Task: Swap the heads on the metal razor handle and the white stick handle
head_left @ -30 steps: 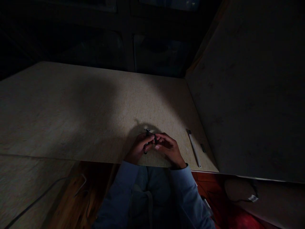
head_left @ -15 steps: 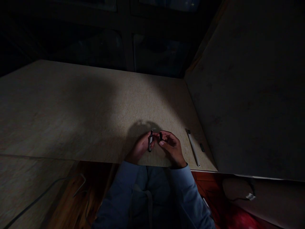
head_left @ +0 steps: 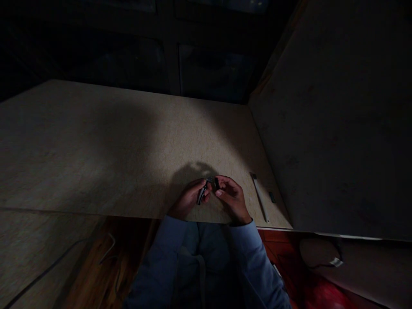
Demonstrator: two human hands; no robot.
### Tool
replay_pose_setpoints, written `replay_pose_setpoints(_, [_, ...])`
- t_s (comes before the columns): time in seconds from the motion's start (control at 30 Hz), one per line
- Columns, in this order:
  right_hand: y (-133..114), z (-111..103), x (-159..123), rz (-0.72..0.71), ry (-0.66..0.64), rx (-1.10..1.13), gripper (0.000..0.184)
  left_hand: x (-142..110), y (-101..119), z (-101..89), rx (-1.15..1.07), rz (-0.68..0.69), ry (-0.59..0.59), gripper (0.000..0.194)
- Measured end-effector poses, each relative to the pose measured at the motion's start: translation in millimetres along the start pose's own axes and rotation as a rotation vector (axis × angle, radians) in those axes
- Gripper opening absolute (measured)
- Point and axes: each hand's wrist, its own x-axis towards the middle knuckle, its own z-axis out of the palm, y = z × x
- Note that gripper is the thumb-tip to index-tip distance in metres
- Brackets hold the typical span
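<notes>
My left hand (head_left: 189, 198) is closed on a slim black-and-silver object (head_left: 202, 194), held tilted with its top to the right. A small shiny metal bit (head_left: 210, 179) shows at its upper end; the dim light hides its exact kind. In my right hand (head_left: 233, 197) a short black piece (head_left: 216, 183) is pinched upright between thumb and fingers. The two pieces are close together but apart, just above the near edge of the table (head_left: 128, 171).
A thin pale stick with a dark end (head_left: 261, 199) lies right of my hands. Beside it lies a small dark green piece (head_left: 272, 197), near a tall panel (head_left: 334, 128). A cable (head_left: 48, 270) runs at lower left. Dark window panes (head_left: 212, 73) stand behind the table.
The black-and-silver object in my left hand has tilted, its top leaning right and its metal end closer to the black piece. My right hand keeps its pinch, almost unmoved.
</notes>
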Motion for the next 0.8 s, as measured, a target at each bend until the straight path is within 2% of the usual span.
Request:
replay_pose_setpoints(0.23, [2.9,0.1,-2.3,-0.01,-0.037,0.055,0.04,-5.7,4.3,2.1,0.0,-0.062,-0.057,0.04])
replay_pose_setpoints(0.5, [-2.2,2.2,-3.3,-0.023,-0.017,0.053,0.04,-7.5,6.0,3.0,0.103,-0.041,-0.108,0.041])
replay_pose_setpoints(0.8, [-1.8,0.4,-4.6,0.002,0.014,0.02,0.041,-9.0,7.7,5.5,0.191,-0.054,-0.093,0.043])
